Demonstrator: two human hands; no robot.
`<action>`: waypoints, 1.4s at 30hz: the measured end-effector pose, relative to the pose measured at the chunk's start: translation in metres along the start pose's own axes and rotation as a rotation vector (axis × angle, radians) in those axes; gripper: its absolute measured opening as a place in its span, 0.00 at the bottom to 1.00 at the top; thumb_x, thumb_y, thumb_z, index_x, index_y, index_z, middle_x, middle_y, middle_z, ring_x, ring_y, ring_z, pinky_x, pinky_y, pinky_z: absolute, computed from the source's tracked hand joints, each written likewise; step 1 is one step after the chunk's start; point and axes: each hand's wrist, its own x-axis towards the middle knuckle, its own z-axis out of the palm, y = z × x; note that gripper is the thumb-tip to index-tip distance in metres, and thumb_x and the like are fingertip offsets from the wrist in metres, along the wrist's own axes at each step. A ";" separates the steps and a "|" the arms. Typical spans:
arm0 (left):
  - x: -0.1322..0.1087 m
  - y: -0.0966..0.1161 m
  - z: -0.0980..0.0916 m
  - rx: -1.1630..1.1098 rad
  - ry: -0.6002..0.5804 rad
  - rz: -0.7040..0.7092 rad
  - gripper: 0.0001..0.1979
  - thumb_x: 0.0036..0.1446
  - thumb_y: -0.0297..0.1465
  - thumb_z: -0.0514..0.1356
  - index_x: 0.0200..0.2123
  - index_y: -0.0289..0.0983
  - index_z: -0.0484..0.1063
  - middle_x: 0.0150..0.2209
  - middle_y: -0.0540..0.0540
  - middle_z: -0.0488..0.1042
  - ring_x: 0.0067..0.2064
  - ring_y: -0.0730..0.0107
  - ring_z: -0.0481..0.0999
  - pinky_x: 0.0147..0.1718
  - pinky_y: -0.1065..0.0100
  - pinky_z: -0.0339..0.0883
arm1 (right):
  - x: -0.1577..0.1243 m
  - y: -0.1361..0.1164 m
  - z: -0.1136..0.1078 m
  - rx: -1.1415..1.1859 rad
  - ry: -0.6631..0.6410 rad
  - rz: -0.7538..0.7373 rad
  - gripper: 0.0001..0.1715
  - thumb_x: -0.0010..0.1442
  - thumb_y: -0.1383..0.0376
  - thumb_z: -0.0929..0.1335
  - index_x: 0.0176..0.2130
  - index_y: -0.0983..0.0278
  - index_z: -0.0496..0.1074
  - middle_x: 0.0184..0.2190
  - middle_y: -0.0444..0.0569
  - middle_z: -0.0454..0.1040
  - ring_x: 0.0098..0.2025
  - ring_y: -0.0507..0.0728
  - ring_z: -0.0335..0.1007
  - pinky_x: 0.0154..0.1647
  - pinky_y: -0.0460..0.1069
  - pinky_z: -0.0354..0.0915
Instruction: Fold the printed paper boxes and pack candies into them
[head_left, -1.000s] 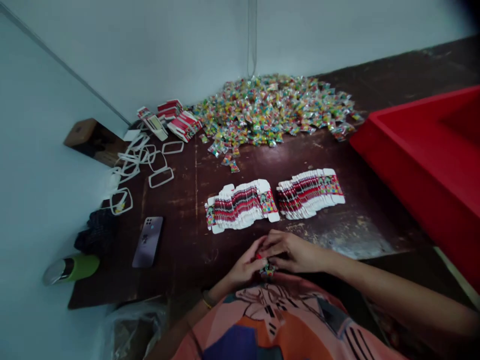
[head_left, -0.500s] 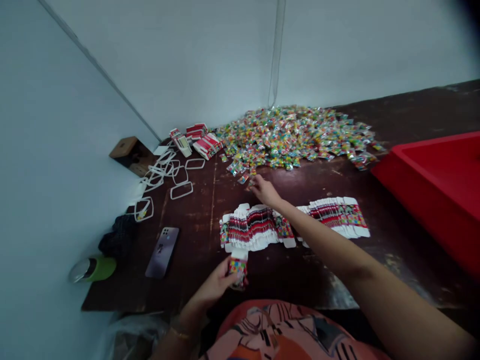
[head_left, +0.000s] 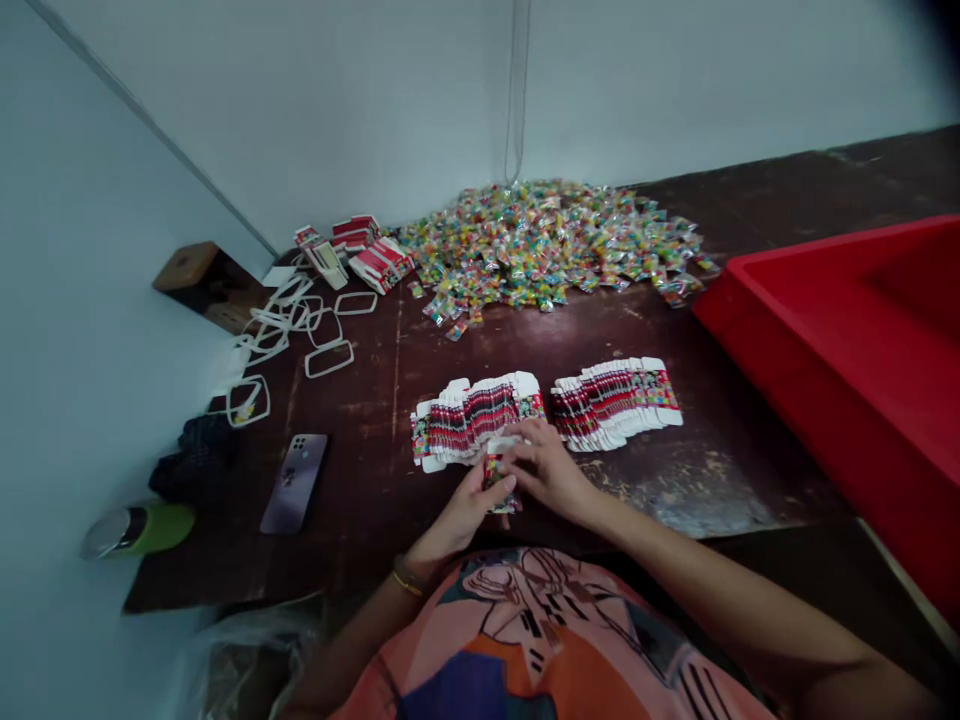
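Note:
My left hand (head_left: 466, 508) is closed around a small printed box (head_left: 494, 468) with a white top flap, held low in front of my body. At the top of that box is my right hand (head_left: 553, 468), its fingers bent and touching it. Whatever lies between the right fingertips is hidden. Just beyond my hands lies a fanned row of flat folded boxes (head_left: 472, 415), red and white. To its right is a second fanned row of boxes (head_left: 611, 400). Behind them, a big heap of small clear candy packets (head_left: 540, 245) rests against the wall.
A large red bin (head_left: 817, 330) stands at the right. On the left are a phone (head_left: 295, 483), a green tumbler (head_left: 161, 528), white bands (head_left: 328, 358), a brown open carton (head_left: 214, 285) and red-and-white box bundles (head_left: 382, 263). The dark table (head_left: 360, 420) ends close to my body.
My right hand has come back from the front edge of the packet heap to the small box. The left hand, still holding the box, has risen slightly. The view has shifted.

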 end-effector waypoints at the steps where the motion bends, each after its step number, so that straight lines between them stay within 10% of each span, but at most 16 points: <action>1: 0.000 -0.002 0.000 -0.010 0.033 0.016 0.28 0.52 0.42 0.63 0.53 0.38 0.63 0.38 0.45 0.73 0.34 0.70 0.73 0.28 0.72 0.66 | -0.006 -0.001 0.003 -0.012 -0.048 -0.039 0.05 0.60 0.64 0.68 0.34 0.60 0.75 0.51 0.50 0.68 0.52 0.61 0.60 0.52 0.59 0.57; 10: 0.001 -0.008 0.011 -0.040 -0.056 -0.117 0.38 0.54 0.59 0.45 0.40 0.29 0.71 0.30 0.40 0.74 0.25 0.68 0.73 0.16 0.72 0.61 | 0.001 0.013 -0.011 -0.336 0.277 -0.066 0.05 0.61 0.64 0.67 0.34 0.62 0.73 0.55 0.52 0.66 0.56 0.63 0.57 0.58 0.63 0.52; 15: 0.001 -0.014 0.006 0.027 -0.058 -0.133 0.39 0.54 0.60 0.42 0.38 0.30 0.72 0.27 0.42 0.74 0.25 0.69 0.73 0.17 0.73 0.61 | -0.004 0.016 -0.010 -0.434 0.194 -0.293 0.04 0.61 0.65 0.66 0.34 0.61 0.71 0.52 0.48 0.70 0.57 0.60 0.58 0.63 0.63 0.45; 20: 0.000 -0.018 0.002 0.105 -0.052 -0.168 0.40 0.55 0.60 0.41 0.35 0.29 0.74 0.24 0.42 0.74 0.24 0.69 0.72 0.17 0.72 0.60 | -0.008 0.023 -0.010 -0.427 0.248 -0.216 0.04 0.61 0.65 0.66 0.36 0.60 0.72 0.54 0.49 0.69 0.60 0.61 0.55 0.64 0.64 0.41; 27: 0.002 -0.011 0.008 0.105 0.050 -0.091 0.36 0.57 0.57 0.44 0.38 0.29 0.72 0.28 0.41 0.74 0.25 0.69 0.72 0.17 0.71 0.63 | -0.022 0.008 -0.005 0.264 0.129 0.163 0.12 0.64 0.62 0.63 0.35 0.61 0.74 0.55 0.50 0.66 0.55 0.60 0.61 0.57 0.60 0.56; 30: 0.004 -0.009 0.008 0.080 0.027 -0.077 0.32 0.57 0.54 0.47 0.41 0.30 0.71 0.31 0.41 0.75 0.27 0.68 0.72 0.18 0.71 0.63 | -0.033 0.011 0.005 0.802 0.191 0.508 0.10 0.59 0.58 0.67 0.40 0.60 0.71 0.42 0.48 0.72 0.37 0.54 0.71 0.38 0.50 0.67; 34: 0.006 -0.007 0.009 0.150 0.006 -0.081 0.24 0.56 0.47 0.53 0.44 0.32 0.70 0.32 0.43 0.75 0.29 0.67 0.72 0.19 0.73 0.61 | -0.036 0.014 0.010 1.186 -0.063 0.712 0.16 0.50 0.59 0.73 0.38 0.63 0.70 0.29 0.43 0.72 0.23 0.49 0.66 0.27 0.46 0.65; 42: 0.016 0.001 0.022 0.106 -0.051 -0.043 0.23 0.56 0.42 0.53 0.47 0.33 0.72 0.37 0.42 0.76 0.36 0.62 0.73 0.24 0.71 0.65 | -0.023 0.000 -0.026 0.556 -0.023 0.251 0.13 0.61 0.58 0.66 0.37 0.61 0.79 0.38 0.49 0.75 0.41 0.56 0.71 0.45 0.51 0.66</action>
